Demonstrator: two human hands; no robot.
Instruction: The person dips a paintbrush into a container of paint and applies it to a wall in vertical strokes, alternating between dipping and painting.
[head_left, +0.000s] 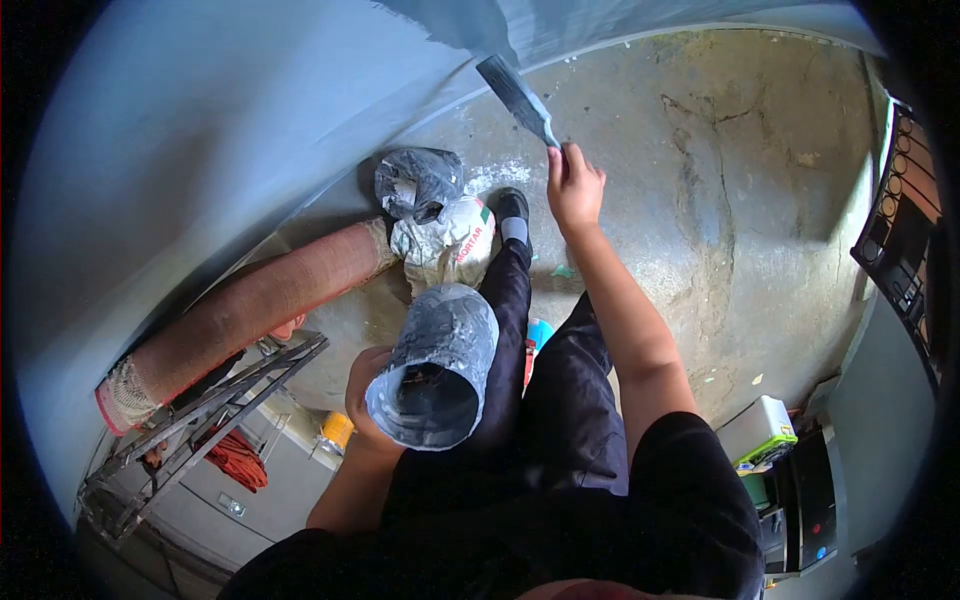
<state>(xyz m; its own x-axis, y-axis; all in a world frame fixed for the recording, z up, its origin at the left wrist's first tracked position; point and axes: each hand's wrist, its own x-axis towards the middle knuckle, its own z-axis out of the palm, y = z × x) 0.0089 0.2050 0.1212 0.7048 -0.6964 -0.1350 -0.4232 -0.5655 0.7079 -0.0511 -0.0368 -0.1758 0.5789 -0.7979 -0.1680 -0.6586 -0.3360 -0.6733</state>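
My right hand (576,190) is closed round the handle of a flat paintbrush (515,95) coated in grey. The brush reaches up and to the left, its tip close to the foot of the wall in this view. A darker grey patch (455,22) covers the wall above the tip. In front of my body, my left hand (366,395) grips the side of a grey-smeared cylindrical container (440,335). Its round mouth faces me, tilted, and the dark inside shows grey residue.
A bag marked mortar (445,245) and a black plastic bag (420,182) lie on the floor by my foot. A rolled reddish mat (260,290) leans along the wall. Left are a metal frame (215,405) and orange cord (238,460); right, a metal gate (900,215) and white box (757,432).
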